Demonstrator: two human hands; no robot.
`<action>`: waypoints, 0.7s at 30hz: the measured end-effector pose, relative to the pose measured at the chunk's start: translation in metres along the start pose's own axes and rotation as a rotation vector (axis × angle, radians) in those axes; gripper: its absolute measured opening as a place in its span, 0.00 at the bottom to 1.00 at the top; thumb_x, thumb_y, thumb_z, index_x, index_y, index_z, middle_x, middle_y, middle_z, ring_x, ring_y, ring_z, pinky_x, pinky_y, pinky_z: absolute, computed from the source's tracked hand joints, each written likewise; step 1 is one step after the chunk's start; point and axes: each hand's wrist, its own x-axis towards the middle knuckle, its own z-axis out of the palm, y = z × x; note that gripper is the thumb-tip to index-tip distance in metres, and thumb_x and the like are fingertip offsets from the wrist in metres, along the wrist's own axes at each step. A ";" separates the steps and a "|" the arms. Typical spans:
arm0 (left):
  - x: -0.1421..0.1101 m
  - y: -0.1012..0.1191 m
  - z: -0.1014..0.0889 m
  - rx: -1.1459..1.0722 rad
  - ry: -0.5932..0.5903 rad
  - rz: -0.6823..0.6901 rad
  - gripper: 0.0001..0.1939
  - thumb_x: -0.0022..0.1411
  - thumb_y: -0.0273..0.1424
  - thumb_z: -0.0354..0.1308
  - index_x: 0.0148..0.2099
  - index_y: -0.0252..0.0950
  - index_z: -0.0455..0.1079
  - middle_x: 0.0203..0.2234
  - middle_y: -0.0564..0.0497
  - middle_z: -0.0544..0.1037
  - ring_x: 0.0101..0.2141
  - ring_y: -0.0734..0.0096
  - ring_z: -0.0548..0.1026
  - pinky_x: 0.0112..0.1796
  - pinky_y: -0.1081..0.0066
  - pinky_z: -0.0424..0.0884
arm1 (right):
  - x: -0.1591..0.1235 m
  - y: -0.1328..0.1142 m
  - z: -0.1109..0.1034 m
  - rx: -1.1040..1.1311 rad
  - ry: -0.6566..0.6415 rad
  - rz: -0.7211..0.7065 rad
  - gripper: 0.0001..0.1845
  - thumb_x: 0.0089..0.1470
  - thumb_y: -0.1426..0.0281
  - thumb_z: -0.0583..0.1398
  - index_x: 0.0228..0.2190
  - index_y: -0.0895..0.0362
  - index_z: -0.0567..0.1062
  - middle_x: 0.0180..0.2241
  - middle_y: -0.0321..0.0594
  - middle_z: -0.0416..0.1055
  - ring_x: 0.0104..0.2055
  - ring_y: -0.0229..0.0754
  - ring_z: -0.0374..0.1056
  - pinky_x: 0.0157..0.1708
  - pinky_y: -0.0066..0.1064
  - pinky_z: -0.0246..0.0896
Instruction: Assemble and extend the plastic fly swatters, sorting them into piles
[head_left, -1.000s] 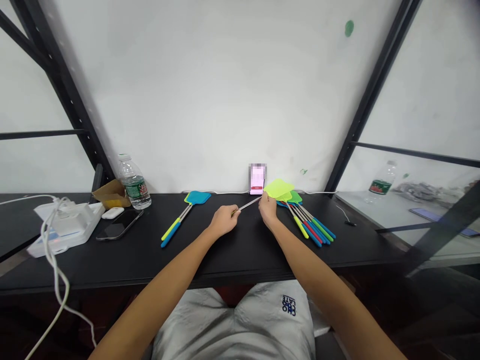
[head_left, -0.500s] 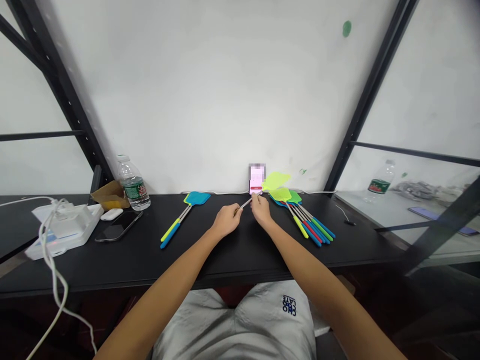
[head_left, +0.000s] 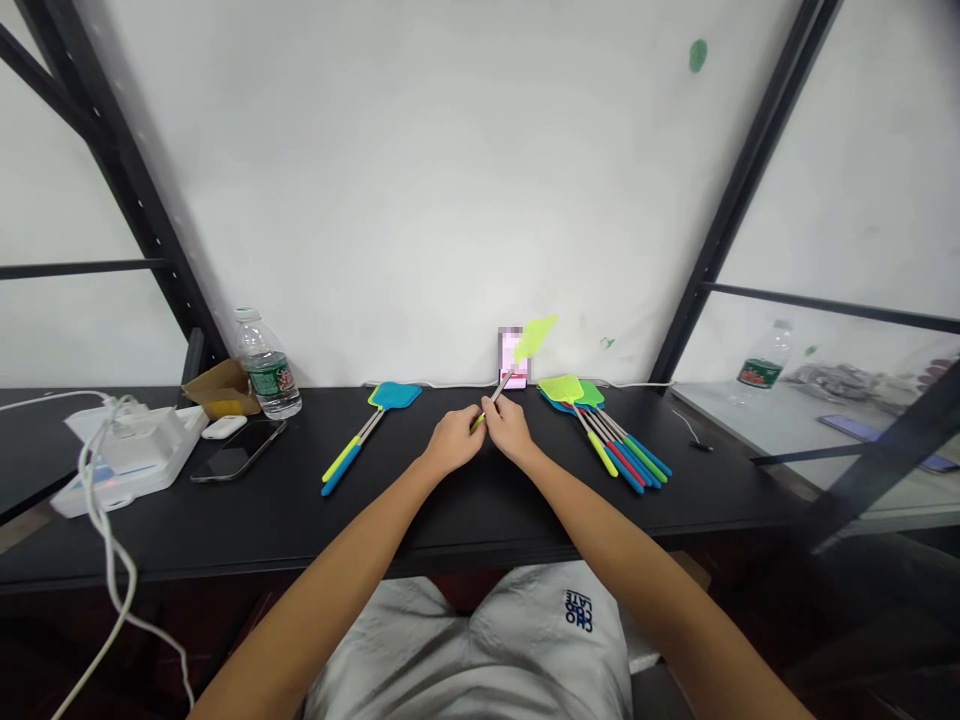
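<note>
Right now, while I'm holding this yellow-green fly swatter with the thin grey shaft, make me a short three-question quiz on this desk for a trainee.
1. True or false: the bare left hand grips the handle end of the yellow-green fly swatter with the thin grey shaft.

2. Which thing shows a lit pink screen behind that swatter?
A. A clear plastic bottle with a green label
B. An upright rectangular phone
C. A white power strip

3. How many long-handled swatters lie on the black tabletop to the left of both hands, and what are their grip colours?

Key:
1. True.
2. B.
3. Two: one yellow-green, one blue.
</note>
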 end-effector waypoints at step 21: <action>-0.001 -0.003 0.002 -0.043 -0.065 0.065 0.17 0.66 0.40 0.46 0.30 0.37 0.65 0.24 0.51 0.73 0.24 0.71 0.66 0.27 0.72 0.53 | 0.007 0.009 -0.007 0.014 0.081 0.014 0.19 0.61 0.57 0.50 0.22 0.54 0.63 0.19 0.34 0.65 0.22 0.38 0.61 0.24 0.26 0.49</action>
